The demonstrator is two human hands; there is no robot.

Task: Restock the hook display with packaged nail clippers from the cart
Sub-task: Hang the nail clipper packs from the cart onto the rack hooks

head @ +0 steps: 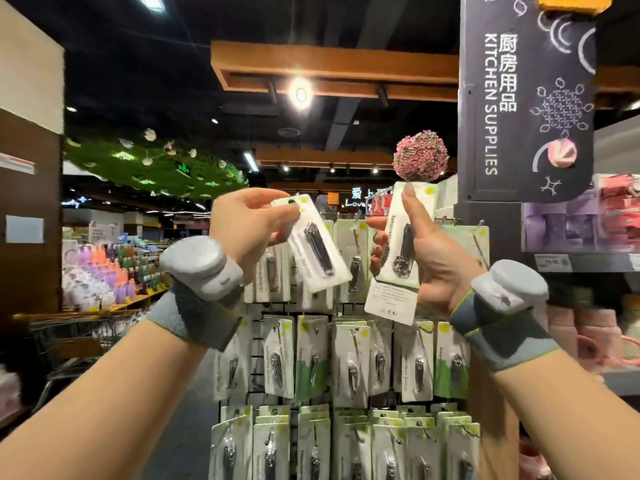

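White card-and-plastic packets of steel nail clippers fill the black wire hook display [346,358] in rows. The left hand [249,223] pinches one tilted white nail clipper packet [313,242] by its top edge between thumb and fingers [287,211]. The right hand [426,251] grips a small upright stack of the same packets [398,251], thumb pressed along the front. Both are raised before the display's top row. A dark hanging "KITCHEN SUPPLIES" sign [526,98] hangs at upper right.

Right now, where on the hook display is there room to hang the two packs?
Left hand and right hand each grip a pack. Bare grid shows in the gap between the middle row's two leftmost columns. The top row sits thinner behind the hands, partly hidden. The bottom row is packed tight.
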